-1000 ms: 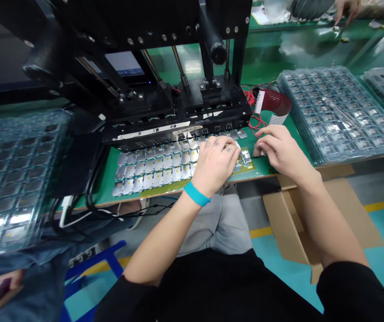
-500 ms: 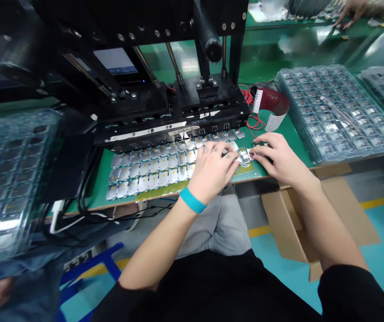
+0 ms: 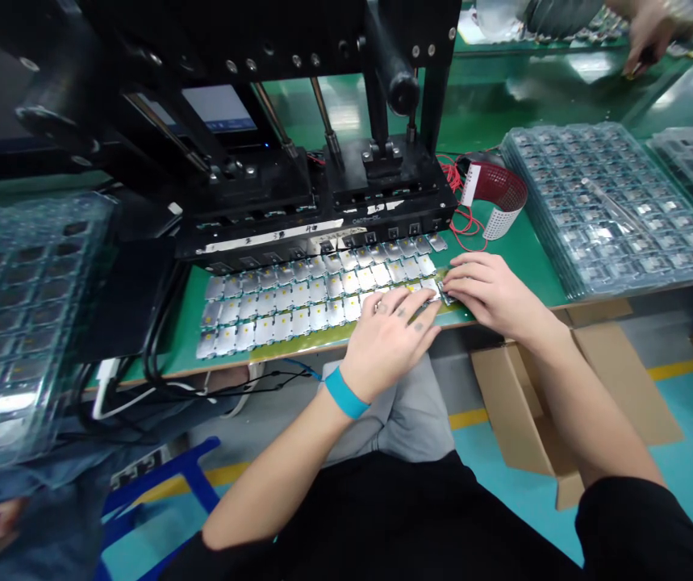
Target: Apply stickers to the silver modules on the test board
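Several rows of small circuit boards with silver metal covers and yellow dots [image 3: 282,324] lie on the green bench along the black machine. My left hand [image 3: 390,329], with a teal band at its wrist, lies palm down over the right part of the front row, fingers spread and fingertips on the boards. At that row's right end, my right hand [image 3: 491,292] has thumb and fingers close together on the edge of a small circuit board [image 3: 435,288]. The fingers partly cover this board. Both hands are close side by side.
A black press fixture [image 3: 322,234] with lever handles stands behind the boards. Stacked clear trays [image 3: 618,210] are at the right, more trays [image 3: 25,307] at the left. Red wires and a ribbon cable [image 3: 500,190] lie right of the fixture. A co-worker's hand [image 3: 649,36] shows far right.
My right hand has moved slightly left and down, bringing its fingertips to the row's end. My left fingers have flattened over the front row. The co-worker's hand has shifted.
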A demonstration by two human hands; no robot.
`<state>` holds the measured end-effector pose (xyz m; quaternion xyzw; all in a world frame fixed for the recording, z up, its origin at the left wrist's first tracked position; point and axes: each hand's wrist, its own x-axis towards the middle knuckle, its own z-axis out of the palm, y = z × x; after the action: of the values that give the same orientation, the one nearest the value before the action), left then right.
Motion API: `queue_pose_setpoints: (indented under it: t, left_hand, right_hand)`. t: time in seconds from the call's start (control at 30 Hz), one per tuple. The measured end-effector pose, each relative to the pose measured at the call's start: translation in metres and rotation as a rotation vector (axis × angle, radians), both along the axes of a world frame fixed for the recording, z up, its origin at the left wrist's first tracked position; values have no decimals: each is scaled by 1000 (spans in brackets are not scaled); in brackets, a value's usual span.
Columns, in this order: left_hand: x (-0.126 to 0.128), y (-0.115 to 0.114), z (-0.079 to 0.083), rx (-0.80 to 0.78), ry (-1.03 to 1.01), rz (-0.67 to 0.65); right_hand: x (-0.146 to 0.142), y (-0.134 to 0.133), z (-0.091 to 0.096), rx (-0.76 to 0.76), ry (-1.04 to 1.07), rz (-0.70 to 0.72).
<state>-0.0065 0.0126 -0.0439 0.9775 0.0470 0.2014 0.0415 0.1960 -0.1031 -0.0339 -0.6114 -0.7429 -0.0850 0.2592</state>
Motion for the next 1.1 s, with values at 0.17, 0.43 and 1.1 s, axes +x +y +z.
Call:
queue_pose_setpoints:
  t: [0.17,0.43,1.1]
  left_hand:
    - [3,0,-3,33,-61,-13]
    - [5,-3,-4,59,-109,-2]
    - [7,-7,-4,24,-146,2]
  right_hand:
    - [2,-5,4,-100,11,-1]
    - [4,-13,11,-167,50,51]
    - [0,5,-1,-32,0,-253]
